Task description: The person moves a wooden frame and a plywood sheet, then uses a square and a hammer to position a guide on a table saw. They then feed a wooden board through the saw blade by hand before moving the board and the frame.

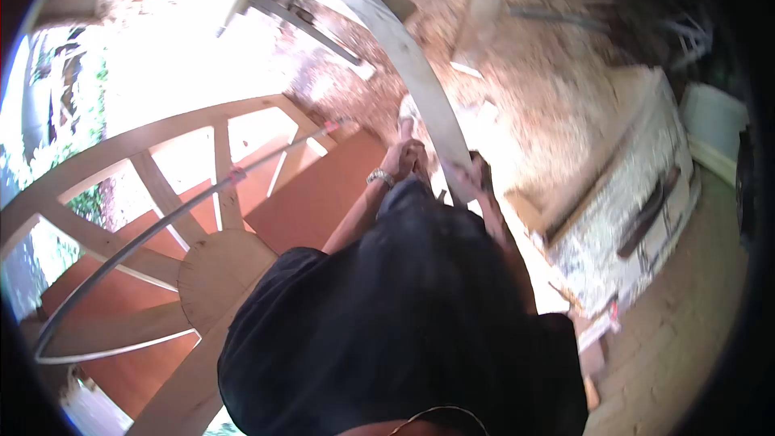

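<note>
A long curved strip (420, 73), pale grey and probably wood, arcs from the top of the view down to my body. My right hand (476, 176) is closed around its lower end, at the right edge. Just left of the strip, my left hand (401, 160) is closed in front of my waist, with a band on its wrist. What it holds, if anything, is hidden. Beside my left arm stands a large spoked wooden arch frame (153, 129) with a round hub (222, 266). A thin grey bar (161, 222) with pinkish fittings crosses it.
A dusty bench-like slab (622, 218) with a dark tool (650, 210) on it stands at the right, near a pale bucket (714, 125). Sawdust (533, 97) and board offcuts (476, 32) cover the ground ahead. A reddish-brown panel (315, 194) sits behind the frame.
</note>
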Available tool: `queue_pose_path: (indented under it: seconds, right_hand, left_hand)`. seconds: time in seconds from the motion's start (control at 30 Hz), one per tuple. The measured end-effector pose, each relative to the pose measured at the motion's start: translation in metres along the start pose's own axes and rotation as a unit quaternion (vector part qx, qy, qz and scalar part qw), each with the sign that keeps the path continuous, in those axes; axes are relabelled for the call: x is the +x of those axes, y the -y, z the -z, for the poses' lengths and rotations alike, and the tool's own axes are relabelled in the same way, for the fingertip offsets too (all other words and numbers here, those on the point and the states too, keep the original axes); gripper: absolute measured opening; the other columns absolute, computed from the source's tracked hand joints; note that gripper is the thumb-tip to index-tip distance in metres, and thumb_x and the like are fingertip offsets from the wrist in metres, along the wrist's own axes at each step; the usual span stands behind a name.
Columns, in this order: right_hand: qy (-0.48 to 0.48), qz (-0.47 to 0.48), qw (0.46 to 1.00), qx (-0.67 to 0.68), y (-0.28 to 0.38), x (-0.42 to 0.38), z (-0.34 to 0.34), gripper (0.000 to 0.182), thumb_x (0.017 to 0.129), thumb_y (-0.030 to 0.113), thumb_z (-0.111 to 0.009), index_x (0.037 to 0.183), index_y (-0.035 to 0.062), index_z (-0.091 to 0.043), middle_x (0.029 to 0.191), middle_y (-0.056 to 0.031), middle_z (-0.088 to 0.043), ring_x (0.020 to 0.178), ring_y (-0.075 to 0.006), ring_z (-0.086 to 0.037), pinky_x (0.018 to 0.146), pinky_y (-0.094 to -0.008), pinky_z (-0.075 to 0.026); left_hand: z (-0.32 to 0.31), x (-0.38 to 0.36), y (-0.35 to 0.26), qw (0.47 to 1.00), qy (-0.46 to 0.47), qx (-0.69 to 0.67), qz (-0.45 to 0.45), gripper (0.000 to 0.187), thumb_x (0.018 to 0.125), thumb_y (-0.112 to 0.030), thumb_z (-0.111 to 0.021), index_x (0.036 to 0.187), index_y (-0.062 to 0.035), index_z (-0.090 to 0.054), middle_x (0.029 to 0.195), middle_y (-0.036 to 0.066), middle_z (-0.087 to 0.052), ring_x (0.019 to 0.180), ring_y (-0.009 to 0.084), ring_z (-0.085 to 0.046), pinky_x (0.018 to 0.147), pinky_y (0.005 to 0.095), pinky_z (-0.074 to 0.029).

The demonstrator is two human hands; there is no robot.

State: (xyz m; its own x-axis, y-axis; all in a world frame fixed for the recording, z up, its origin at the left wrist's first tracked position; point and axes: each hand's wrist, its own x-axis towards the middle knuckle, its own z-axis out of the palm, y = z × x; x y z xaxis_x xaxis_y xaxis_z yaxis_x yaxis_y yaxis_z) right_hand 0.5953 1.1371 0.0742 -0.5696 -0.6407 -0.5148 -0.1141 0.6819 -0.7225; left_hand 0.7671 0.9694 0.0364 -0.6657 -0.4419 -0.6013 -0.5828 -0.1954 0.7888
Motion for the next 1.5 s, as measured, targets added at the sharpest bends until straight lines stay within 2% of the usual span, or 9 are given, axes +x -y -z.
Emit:
queue_pose_path:
  seconds: [0.43,0.5,0.63,0.93,1.03,1.1,1.17,1.27,1.5]
  right_hand:
    - [-0.256,0.171,0.916,-0.258,-0.049,-0.083,0.044,0.061,0.061,0.034,-0.092,0.095,-0.0016,-0.057,0.089,-0.0181,-0.056,0.086,-0.0405,-0.056,0.074,-0.0524,-0.049]
    - [-0.3,0.154,0.904,-0.263,-0.077,-0.122,0.056,0.061,0.065,0.037,-0.091,0.098,-0.0016,-0.057,0.089,-0.0189,-0.056,0.086,-0.0416,-0.056,0.077,-0.0524,-0.05]
    - [-0.318,0.144,0.83,-0.434,-0.144,-0.21,0.084,0.058,0.073,0.034,-0.087,0.107,-0.0012,-0.056,0.097,-0.0194,-0.058,0.095,-0.0434,-0.055,0.084,-0.0562,-0.048]
    - [-0.301,-0.065,0.915,-0.26,-0.163,-0.301,0.067,0.058,0.068,0.007,-0.078,0.118,0.0007,-0.05,0.107,-0.0223,-0.054,0.101,-0.0441,-0.051,0.09,-0.0546,-0.041]
    - [-0.322,-0.192,0.86,-0.346,-0.265,-0.334,0.003,0.085,0.08,0.027,-0.073,0.148,-0.005,-0.033,0.146,-0.0315,-0.04,0.139,-0.047,-0.034,0.115,-0.055,-0.028]
    - [-0.261,-0.346,0.835,-0.338,-0.299,-0.352,-0.003,0.096,0.083,0.037,-0.069,0.154,-0.0054,-0.02,0.158,-0.0321,-0.023,0.148,-0.046,-0.019,0.121,-0.0537,-0.019]
    - [-0.217,-0.369,0.862,-0.272,-0.308,-0.382,0.018,0.098,0.08,0.036,-0.074,0.154,-0.0036,-0.023,0.158,-0.0298,-0.025,0.148,-0.0452,-0.02,0.121,-0.0527,-0.02]
    - [-0.313,-0.201,0.878,-0.302,-0.377,-0.424,0.007,0.112,0.067,0.044,-0.085,0.153,0.0014,-0.027,0.157,-0.0245,-0.029,0.148,-0.0427,-0.023,0.119,-0.0496,-0.026]
    - [-0.136,-0.373,0.904,-0.159,-0.326,-0.461,0.044,0.13,0.041,0.047,-0.096,0.151,0.0126,-0.035,0.153,-0.022,-0.035,0.14,-0.0502,-0.032,0.112,-0.0597,-0.033]
  left_hand:
    - [0.171,0.162,-0.091,0.896,-0.288,-0.336,0.045,0.066,0.102,-0.061,-0.03,0.128,-0.0052,-0.055,0.114,0.014,-0.063,0.101,0.0272,-0.062,0.085,0.0488,-0.05]
    - [0.187,0.184,-0.074,0.867,-0.234,-0.439,0.031,0.079,0.099,-0.07,-0.03,0.143,-0.0048,-0.042,0.131,0.016,-0.057,0.116,0.0326,-0.057,0.096,0.0528,-0.048]
    - [0.207,0.193,-0.091,0.769,-0.07,-0.625,-0.117,0.057,0.101,-0.055,-0.037,0.108,-0.0044,-0.062,0.1,0.014,-0.068,0.094,0.0314,-0.067,0.085,0.0486,-0.056]
    - [0.218,0.181,-0.022,0.78,0.102,-0.607,-0.11,0.039,0.098,-0.044,-0.05,0.104,-0.0068,-0.062,0.094,0.011,-0.065,0.087,0.028,-0.064,0.08,0.0406,-0.055]
    - [0.191,0.192,0.019,0.805,-0.035,-0.591,-0.034,0.04,0.1,-0.046,-0.047,0.102,-0.0079,-0.06,0.097,0.01,-0.061,0.095,0.0272,-0.058,0.084,0.0429,-0.051]
    - [0.169,0.159,-0.01,0.763,0.179,-0.608,-0.129,0.041,0.096,-0.05,-0.05,0.106,-0.0112,-0.058,0.094,0.008,-0.061,0.084,0.0249,-0.06,0.077,0.0393,-0.052]
    - [0.141,0.121,-0.032,0.837,-0.04,-0.546,-0.018,0.038,0.095,-0.047,-0.05,0.099,-0.0097,-0.058,0.087,0.007,-0.06,0.078,0.0241,-0.058,0.075,0.0397,-0.05]
    - [0.13,0.093,-0.044,0.859,0.027,-0.511,0.031,0.038,0.094,-0.046,-0.05,0.098,-0.0094,-0.058,0.087,0.008,-0.06,0.078,0.0242,-0.058,0.075,0.04,-0.05]
    - [0.041,0.06,-0.047,0.903,0.153,-0.383,0.121,0.037,0.094,-0.045,-0.05,0.097,-0.0088,-0.058,0.086,0.008,-0.059,0.078,0.0246,-0.058,0.075,0.0406,-0.05]
